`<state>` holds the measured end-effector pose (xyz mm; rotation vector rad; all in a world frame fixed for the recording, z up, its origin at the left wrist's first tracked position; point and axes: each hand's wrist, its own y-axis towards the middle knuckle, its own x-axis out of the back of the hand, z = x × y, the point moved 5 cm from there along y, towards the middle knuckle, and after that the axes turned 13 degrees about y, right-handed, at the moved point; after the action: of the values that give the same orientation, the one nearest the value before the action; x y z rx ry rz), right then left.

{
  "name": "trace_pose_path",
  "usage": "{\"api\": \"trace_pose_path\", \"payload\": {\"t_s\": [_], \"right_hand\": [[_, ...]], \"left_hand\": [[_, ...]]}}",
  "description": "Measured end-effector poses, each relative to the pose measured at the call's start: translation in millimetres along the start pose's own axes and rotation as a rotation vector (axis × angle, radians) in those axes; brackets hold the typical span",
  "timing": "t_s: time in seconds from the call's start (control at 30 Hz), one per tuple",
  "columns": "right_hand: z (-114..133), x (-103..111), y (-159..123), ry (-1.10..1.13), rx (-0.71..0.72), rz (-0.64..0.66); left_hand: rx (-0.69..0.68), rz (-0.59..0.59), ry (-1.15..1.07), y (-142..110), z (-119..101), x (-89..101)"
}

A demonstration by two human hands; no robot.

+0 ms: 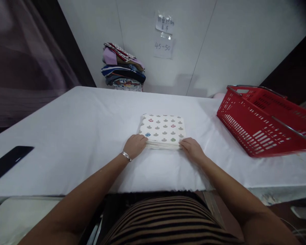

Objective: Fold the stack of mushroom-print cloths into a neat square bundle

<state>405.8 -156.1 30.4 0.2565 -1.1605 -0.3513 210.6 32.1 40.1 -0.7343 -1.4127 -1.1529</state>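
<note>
Our left hand (135, 145) and right hand (192, 149) are partly closed, each with its fingers pinching a near corner of the folded cloth (163, 129), which lies flat between them and reaches a bit past them. Under it is the bench (79, 136) with its white cover, with a red basket (260, 126) on our right and a dark phone (9, 161) on our left. Past the bench, a pile of clothes (123, 68) stands by the pale wall (219, 51).

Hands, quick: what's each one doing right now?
Left hand: gripping the near left corner of the folded patterned cloth.
Right hand: fingers closed on the near right corner of that cloth.
</note>
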Motion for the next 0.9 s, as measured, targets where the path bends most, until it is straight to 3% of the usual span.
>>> {"api": "trace_pose_path", "payload": {"t_s": [0.23, 0.6, 0.9], "right_hand": [[2.1, 0.5, -3.2, 0.032, 0.001, -0.026], [2.2, -1.3, -5.6, 0.040, 0.009, -0.042], [3.9, -3.7, -4.7, 0.024, -0.004, 0.051]], "left_hand": [[0.090, -0.013, -0.114, -10.0, 9.9, -9.7], [0.033, -0.017, -0.110, -8.7, 9.9, -9.3], [0.141, 0.122, -0.125, -4.2, 14.6, -7.6]]}}
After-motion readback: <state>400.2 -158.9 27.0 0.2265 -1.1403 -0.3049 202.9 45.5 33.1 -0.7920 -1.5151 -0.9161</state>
